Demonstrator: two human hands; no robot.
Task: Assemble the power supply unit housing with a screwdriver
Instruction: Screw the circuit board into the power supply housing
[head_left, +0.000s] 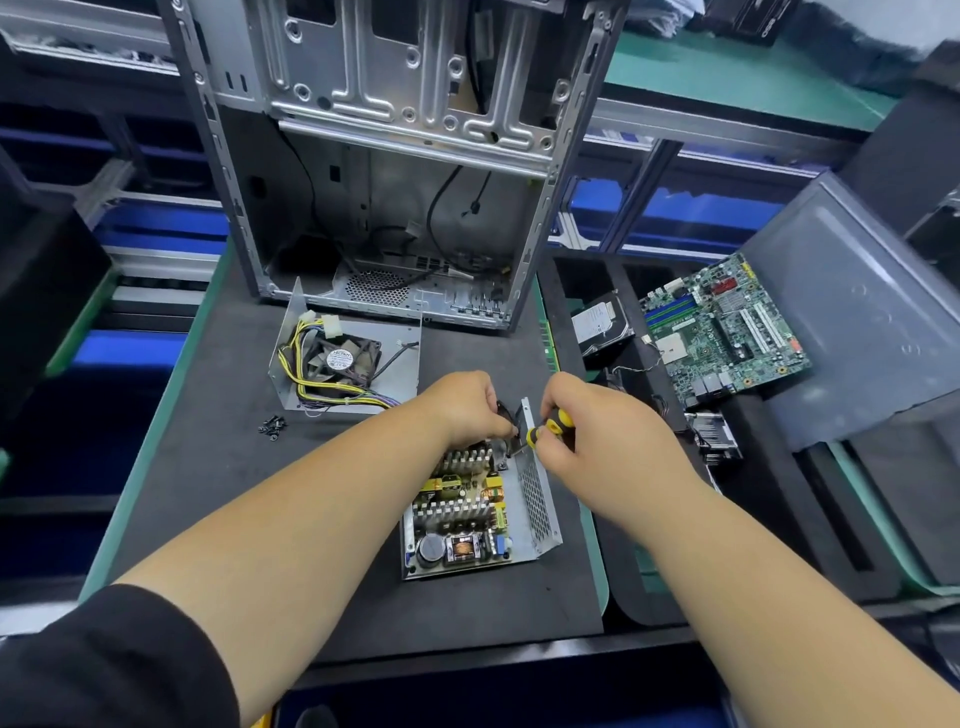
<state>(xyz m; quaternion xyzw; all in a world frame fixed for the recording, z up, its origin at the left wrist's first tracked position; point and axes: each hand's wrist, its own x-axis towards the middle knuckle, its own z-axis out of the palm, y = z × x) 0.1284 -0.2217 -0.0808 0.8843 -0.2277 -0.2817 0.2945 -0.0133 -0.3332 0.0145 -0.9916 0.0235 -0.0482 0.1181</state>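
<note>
PSU base (540, 509) on counter (218, 467), board exposed, mesh wall upright | right hand (597, 421) curled round screwdriver (545, 426), tip at wall's far end, likely driving a screw | left hand (467, 410) pinches a dark part there, seemingly steadying it | cover (343, 364) with fan waits beside screws (274, 426)

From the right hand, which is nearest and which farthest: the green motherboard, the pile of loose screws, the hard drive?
Measured from the right hand, head view:
1. Hard drive, just beyond it, slightly right.
2. Green motherboard, farther right.
3. Loose screws, far left, past the left hand.
</note>
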